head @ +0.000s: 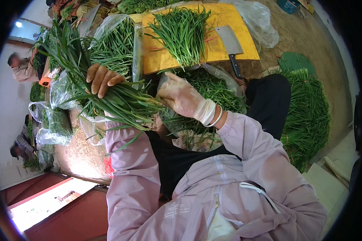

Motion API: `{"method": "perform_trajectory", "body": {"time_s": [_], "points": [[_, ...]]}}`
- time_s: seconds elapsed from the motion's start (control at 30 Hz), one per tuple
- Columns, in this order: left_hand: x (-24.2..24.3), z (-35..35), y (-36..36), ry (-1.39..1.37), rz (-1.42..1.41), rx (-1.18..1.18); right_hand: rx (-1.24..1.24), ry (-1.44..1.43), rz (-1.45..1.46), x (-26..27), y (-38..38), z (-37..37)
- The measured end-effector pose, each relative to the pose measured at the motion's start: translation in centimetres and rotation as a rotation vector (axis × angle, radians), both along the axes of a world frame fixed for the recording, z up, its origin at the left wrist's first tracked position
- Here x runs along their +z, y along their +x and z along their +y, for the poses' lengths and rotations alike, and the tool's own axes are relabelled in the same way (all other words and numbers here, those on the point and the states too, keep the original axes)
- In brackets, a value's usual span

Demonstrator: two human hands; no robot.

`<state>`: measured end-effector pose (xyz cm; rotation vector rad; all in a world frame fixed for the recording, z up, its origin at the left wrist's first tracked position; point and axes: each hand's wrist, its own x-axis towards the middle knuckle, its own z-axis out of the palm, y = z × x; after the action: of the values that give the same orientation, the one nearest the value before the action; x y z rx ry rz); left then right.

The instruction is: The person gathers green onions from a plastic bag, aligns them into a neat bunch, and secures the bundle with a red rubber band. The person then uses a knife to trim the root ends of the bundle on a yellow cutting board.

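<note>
My left hand (104, 79), in a stained thin glove, is closed around a bunch of garlic chives (120, 101). The leaves fan out to the upper left, while the pale stem ends point right. At those ends is my right hand (182, 96), in a thin whitish glove, its index finger stretched out. Blur and the hand's angle hide whether its other fingers pinch any stems. Beneath it a clear plastic bag (229, 76) holds loose green leaves. Beyond lies a tidy pile of chives (182, 34) on a yellow board (247, 49), beside a cleaver (230, 40).
An open plastic bag of chives (116, 48) stands left of the board. Stacked chive bundles (306, 111) lie by my right knee (270, 96). A crumpled clear bag (259, 22) is past the board. Other people (25, 69) work among greens along the left wall.
</note>
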<state>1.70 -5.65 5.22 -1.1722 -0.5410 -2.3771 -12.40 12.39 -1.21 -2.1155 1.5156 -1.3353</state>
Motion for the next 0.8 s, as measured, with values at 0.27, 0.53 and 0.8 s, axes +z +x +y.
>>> {"method": "perform_trajectory", "body": {"time_s": [0.27, 0.53, 0.8], "points": [[0.4, -0.5, 1.6, -0.059, -0.008, 0.004, -0.003, 0.72, 0.47, -1.3, -3.4, 5.2], [0.6, 0.9, -0.6, -0.121, -0.049, -0.048, 0.174, 0.113, -0.146, 2.0, 0.6, -3.7], [0.2, 2.0, 1.5, 0.214, -0.181, 0.157, -0.089, 0.524, 0.27, -1.9, -3.8, 5.5]]}}
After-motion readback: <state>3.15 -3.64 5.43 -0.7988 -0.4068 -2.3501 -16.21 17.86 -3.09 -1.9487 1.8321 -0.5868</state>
